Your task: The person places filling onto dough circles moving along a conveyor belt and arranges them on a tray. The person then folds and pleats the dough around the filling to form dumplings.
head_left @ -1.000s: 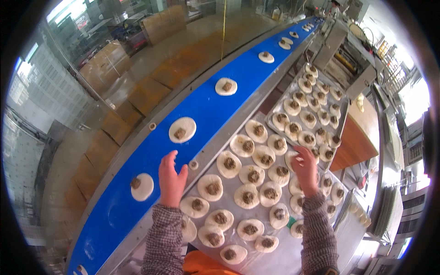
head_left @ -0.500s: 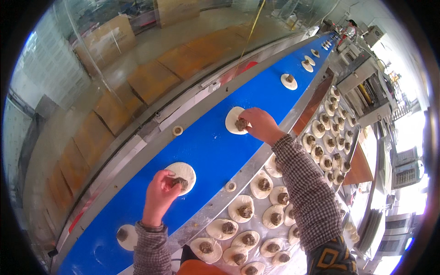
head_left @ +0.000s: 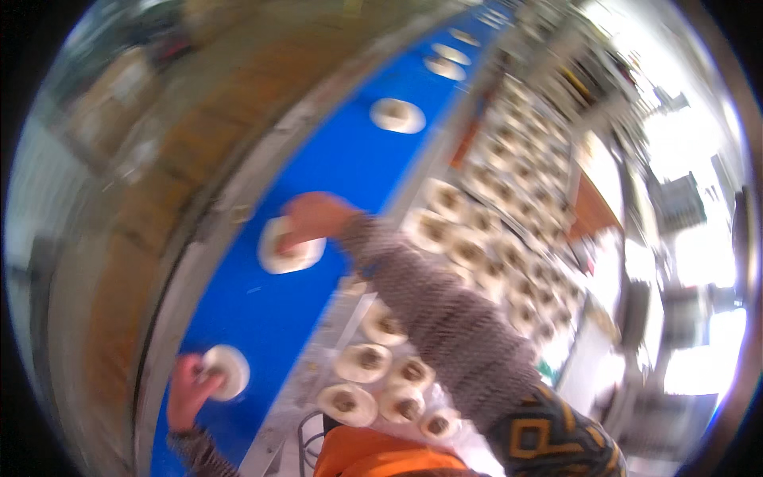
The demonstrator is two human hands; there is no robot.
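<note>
Motion smears the picture. My left hand (head_left: 187,391) is at the left edge of a pale, flat dough round (head_left: 234,372) on the blue conveyor belt (head_left: 256,318). Its thumb and fingers close around the spot of dark filling, mostly covered by them. Farther up the belt, my right hand (head_left: 311,222) reaches over a second dough round (head_left: 297,261). Its fingers point down, closed at the middle of that round, over its filling. Both rounds lie flat on the belt.
More dough rounds (head_left: 397,116) lie farther up the belt. Right of it, trays (head_left: 509,179) hold many rounds topped with brown filling, and several filled rounds (head_left: 362,362) lie nearer me. A metal rail (head_left: 179,278) borders the belt's left side. Machinery stands at far right.
My view has swung, so belt, trays and hands sit farther left in the picture. Both hands stay at their dough rounds; the right hand's fingers now reach farther over its round.
</note>
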